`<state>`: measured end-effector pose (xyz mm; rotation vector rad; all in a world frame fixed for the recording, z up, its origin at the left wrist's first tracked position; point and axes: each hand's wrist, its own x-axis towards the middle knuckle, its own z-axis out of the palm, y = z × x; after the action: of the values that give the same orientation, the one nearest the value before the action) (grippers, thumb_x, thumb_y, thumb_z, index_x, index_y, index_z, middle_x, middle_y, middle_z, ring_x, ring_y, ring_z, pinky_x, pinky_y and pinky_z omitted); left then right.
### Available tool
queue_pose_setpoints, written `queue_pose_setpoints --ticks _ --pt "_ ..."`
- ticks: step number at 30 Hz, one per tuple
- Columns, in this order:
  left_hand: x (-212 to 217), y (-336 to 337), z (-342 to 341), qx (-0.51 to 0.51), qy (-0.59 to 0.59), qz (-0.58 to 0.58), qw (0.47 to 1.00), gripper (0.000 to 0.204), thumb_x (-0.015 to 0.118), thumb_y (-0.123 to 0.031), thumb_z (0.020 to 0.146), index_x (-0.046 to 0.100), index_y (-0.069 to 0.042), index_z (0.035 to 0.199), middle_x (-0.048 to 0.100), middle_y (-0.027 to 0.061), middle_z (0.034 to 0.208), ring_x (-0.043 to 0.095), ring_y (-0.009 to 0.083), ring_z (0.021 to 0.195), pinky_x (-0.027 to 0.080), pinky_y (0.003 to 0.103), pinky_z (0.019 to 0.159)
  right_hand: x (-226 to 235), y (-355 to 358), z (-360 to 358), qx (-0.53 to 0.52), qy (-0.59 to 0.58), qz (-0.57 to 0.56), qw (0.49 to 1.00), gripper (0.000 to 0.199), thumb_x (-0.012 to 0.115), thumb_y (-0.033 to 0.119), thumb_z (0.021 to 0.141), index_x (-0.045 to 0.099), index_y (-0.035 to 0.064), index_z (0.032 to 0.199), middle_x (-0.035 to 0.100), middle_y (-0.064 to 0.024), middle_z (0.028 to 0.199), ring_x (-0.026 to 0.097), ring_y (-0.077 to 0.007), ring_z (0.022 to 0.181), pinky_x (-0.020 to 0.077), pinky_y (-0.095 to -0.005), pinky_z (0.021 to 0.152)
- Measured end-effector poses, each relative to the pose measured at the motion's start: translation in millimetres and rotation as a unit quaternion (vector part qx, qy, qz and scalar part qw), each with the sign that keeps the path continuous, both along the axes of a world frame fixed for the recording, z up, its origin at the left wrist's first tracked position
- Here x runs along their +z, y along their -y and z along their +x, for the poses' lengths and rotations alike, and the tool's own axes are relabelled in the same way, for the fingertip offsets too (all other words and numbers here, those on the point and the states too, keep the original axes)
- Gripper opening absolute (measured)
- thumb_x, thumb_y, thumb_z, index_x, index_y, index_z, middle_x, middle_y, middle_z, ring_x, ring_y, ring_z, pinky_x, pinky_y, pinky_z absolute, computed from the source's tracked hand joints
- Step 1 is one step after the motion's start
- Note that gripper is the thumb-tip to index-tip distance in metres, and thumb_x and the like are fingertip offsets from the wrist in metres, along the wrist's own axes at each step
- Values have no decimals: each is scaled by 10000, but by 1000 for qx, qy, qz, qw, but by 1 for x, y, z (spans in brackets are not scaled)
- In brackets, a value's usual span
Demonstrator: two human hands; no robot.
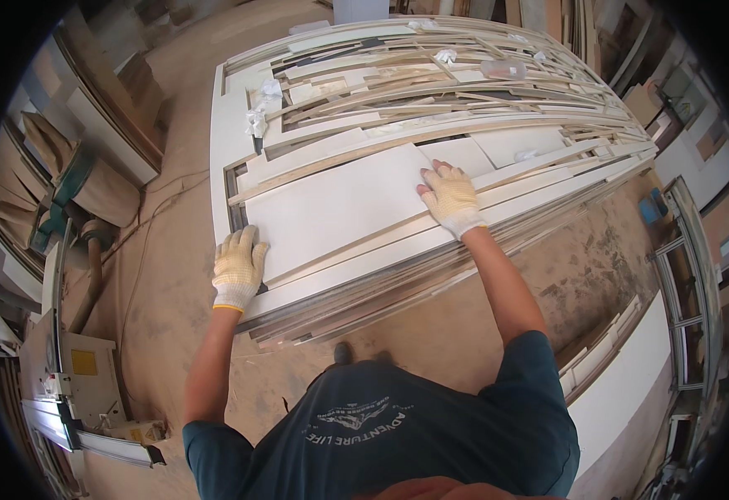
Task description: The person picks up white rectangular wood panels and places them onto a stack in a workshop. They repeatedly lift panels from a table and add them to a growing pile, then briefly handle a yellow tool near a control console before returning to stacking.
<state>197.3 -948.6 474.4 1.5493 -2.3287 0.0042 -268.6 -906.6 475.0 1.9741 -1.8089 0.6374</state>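
Observation:
Both my hands wear cream knitted gloves. My left hand [239, 265] rests at the near left end of a white board [335, 204], its fingers stretched forward over the corner. Farther right, my right hand [449, 197] lies on top of the same board beside its near long edge. The fingers of that hand are spread, and bare fingertips show past the glove. This board lies flat in a large stack of white panels [224, 150], with narrow white strips [356, 254] along its near side. What lies under my palms is hidden.
Long thin offcuts [464, 87] and crumpled white scraps [258, 108] cover the stack's far part. At left stand a dust collector [102, 179] and a machine [89, 375], with a cable [144, 242] on the floor. A metal rail frame [683, 283] and another white panel [623, 392] are at right.

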Motion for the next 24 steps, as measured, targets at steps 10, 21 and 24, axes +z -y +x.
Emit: queue_pose_setpoints --ticks 10,21,24 --pt "37 53 -37 3 11 110 994 641 589 -491 970 462 -101 1462 672 279 1193 642 462 1123 508 531 949 3 15 12 -11 69 132 989 389 599 397 962 703 102 1193 664 -171 1302 625 -381 1150 493 -460 1000" --pt "16 63 -63 133 -155 38 978 631 684 -383 875 504 -113 1416 577 255 1389 585 462 1245 480 532 1039 2 27 30 -63 233 45 969 319 638 322 902 738 93 1101 740 -119 1086 654 -354 1046 499 -444 976" --pt "28 70 -54 95 -118 73 986 458 647 -326 897 613 -93 1289 640 236 1300 617 419 1201 498 515 1001 -4 32 29 -38 227 8 973 273 650 293 876 730 83 1032 735 -113 1076 640 -379 978 498 -460 931"
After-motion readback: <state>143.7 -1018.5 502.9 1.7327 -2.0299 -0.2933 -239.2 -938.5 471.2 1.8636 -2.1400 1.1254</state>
